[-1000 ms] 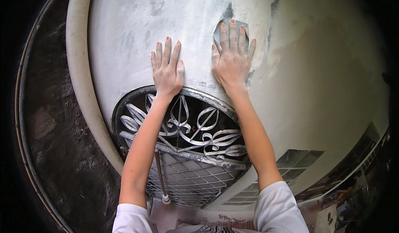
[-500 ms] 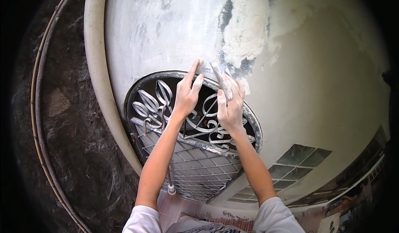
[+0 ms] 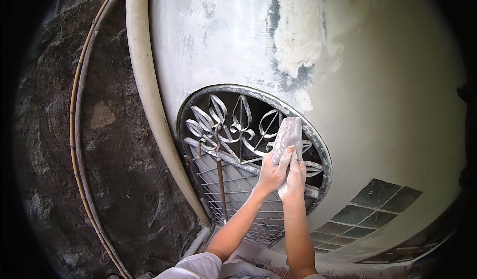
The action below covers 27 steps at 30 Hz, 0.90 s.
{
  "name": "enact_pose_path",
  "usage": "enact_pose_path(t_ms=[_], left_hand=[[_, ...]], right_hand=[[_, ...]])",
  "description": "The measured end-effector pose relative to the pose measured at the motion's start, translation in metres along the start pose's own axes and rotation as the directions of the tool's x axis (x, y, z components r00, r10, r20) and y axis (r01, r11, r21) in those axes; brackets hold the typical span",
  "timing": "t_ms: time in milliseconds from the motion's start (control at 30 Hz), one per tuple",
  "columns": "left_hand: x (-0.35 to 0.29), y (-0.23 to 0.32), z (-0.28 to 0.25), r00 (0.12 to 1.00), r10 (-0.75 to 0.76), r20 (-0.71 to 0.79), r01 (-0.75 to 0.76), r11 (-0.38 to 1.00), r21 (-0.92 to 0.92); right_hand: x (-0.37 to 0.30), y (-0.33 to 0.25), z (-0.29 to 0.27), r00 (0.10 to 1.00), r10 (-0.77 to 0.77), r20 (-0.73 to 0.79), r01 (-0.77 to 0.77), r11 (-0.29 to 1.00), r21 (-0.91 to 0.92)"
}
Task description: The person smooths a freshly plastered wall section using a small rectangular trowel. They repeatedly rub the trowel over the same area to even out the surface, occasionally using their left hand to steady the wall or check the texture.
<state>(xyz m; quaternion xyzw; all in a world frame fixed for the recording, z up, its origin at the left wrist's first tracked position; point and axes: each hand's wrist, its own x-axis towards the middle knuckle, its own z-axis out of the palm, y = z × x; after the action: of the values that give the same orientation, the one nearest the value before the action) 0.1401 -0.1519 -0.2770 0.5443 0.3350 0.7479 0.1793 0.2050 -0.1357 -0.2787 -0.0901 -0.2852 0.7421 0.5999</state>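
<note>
My left hand (image 3: 270, 173) and my right hand (image 3: 295, 178) are pressed together in front of an arched window with an ornate metal grille (image 3: 233, 125). Both grip the lower end of a greyish, dusty sheet of sandpaper (image 3: 287, 132), which stands upright above my fingers. The white plastered wall (image 3: 213, 40) rises above the window, and a rough, lighter patch of plaster (image 3: 298, 35) lies on it at the upper right of the arch. My forearms come up from the lower edge.
A thick cream pipe (image 3: 149, 100) runs down the wall left of the window. Thin cables (image 3: 78, 130) follow a dark rough stone wall (image 3: 114, 179) further left. Wire mesh (image 3: 238, 194) fills the lower window. Glass blocks (image 3: 382, 204) sit at the lower right.
Both hands came down off the plastered wall and moved together in front of the grille. The sandpaper, flat under my right hand before, is now held upright by both.
</note>
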Motion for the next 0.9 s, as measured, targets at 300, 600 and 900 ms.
enact_pose_path(t_ms=[300,600,900], left_hand=[[0.167,0.032,-0.009,0.622,0.761,0.184,-0.64,0.359,0.679],[0.249,0.04,-0.017,0.686,0.592,0.422,-0.594,0.122,0.795],[0.415,0.174,-0.008,0.676,0.686,0.271,-0.568,0.25,0.785]], right_hand=[[-0.007,-0.066,-0.057,0.556,-0.745,0.369,0.511,-0.044,-0.858],[0.008,-0.098,-0.115,0.45,-0.791,0.414,0.427,-0.217,-0.878],[0.01,-0.014,-0.123,0.485,-0.781,0.393,0.387,-0.212,-0.897]])
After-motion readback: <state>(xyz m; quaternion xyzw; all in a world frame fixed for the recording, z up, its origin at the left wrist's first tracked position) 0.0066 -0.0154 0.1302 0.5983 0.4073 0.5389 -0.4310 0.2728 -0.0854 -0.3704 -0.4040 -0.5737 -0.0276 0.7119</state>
